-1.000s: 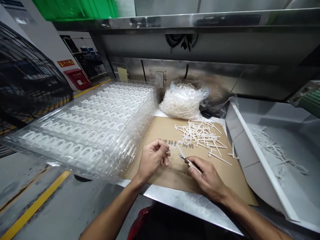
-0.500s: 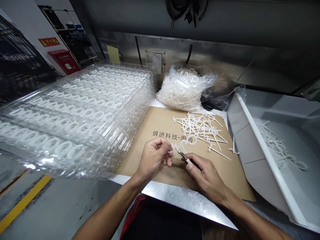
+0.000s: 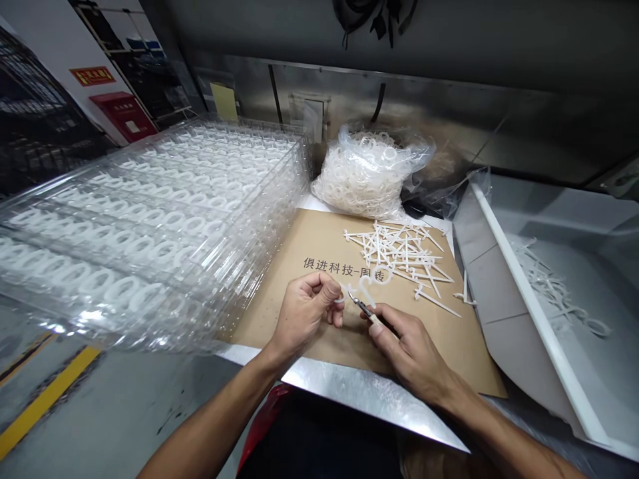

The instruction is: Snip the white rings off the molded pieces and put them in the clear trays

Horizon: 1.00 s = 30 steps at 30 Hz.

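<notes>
My left hand (image 3: 312,303) is closed in a pinch on one end of a white plastic ring part (image 3: 383,277). This part has curved loops and reaches right over the cardboard, its far ring near the printed characters. In my right hand (image 3: 412,349) are small nippers (image 3: 363,308) with a metal tip and pale handle. Their tip points up-left and lies at the ring part, close to my left fingertips. Whether the jaws are closed on the plastic is too small to tell. White plastic stems (image 3: 407,253) lie in a loose pile beyond my right hand.
Clear trays (image 3: 259,233) with rows of white rings are stacked at left. A clear bag (image 3: 362,173) of rings stands behind the brown cardboard (image 3: 279,293). At right, a grey-white bin (image 3: 544,346) holds more white plastic pieces. The metal table edge (image 3: 374,406) runs in front.
The ring part has shifted or turned slightly at the nippers' tip. Both hands stay almost in place, and the whole view has moved a little.
</notes>
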Each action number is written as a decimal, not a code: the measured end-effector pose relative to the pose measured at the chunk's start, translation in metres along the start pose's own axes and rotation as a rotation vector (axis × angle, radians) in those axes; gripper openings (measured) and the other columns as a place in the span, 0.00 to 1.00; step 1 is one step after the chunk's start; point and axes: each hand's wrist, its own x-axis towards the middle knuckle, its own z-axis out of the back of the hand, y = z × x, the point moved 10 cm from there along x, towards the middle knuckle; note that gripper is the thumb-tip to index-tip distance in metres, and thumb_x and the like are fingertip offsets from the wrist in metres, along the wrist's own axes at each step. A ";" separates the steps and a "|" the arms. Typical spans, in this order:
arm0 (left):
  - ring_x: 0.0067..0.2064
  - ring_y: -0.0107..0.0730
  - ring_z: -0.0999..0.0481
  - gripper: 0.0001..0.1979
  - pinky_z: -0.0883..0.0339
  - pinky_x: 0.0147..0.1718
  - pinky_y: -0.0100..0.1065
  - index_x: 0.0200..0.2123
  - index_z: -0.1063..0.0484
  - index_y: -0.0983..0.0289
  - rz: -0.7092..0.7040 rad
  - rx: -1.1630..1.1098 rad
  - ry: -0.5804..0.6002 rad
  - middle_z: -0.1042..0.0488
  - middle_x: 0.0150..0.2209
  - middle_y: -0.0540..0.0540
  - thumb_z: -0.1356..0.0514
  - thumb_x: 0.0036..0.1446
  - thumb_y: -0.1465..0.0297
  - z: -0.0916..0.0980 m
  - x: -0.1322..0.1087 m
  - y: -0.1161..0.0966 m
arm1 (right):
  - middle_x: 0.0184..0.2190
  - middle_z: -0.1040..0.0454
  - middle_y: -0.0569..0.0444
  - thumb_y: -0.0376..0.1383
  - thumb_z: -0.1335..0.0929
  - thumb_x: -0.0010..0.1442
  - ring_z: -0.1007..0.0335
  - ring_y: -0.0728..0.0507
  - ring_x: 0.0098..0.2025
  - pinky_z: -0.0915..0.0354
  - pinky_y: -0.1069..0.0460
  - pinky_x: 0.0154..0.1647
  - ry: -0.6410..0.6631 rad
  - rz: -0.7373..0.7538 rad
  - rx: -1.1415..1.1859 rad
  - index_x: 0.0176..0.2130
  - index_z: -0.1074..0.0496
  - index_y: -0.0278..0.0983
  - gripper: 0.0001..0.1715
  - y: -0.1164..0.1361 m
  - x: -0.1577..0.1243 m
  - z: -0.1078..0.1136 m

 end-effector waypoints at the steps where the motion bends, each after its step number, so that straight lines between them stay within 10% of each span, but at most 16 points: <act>1: 0.20 0.22 0.28 0.19 0.38 0.20 0.23 0.27 0.32 0.67 0.002 -0.002 0.003 0.28 0.24 0.49 0.34 0.59 0.57 0.000 0.000 0.000 | 0.32 0.30 0.55 0.40 0.40 0.71 0.35 0.45 0.33 0.41 0.51 0.35 -0.002 0.001 -0.001 0.40 0.31 0.37 0.13 0.000 0.000 0.000; 30: 0.21 0.24 0.30 0.18 0.38 0.22 0.27 0.27 0.30 0.65 -0.042 0.076 0.003 0.29 0.23 0.49 0.34 0.59 0.57 0.001 -0.002 -0.001 | 0.34 0.25 0.52 0.39 0.39 0.70 0.30 0.44 0.35 0.37 0.50 0.37 -0.009 0.008 -0.006 0.40 0.30 0.37 0.12 0.004 0.000 0.001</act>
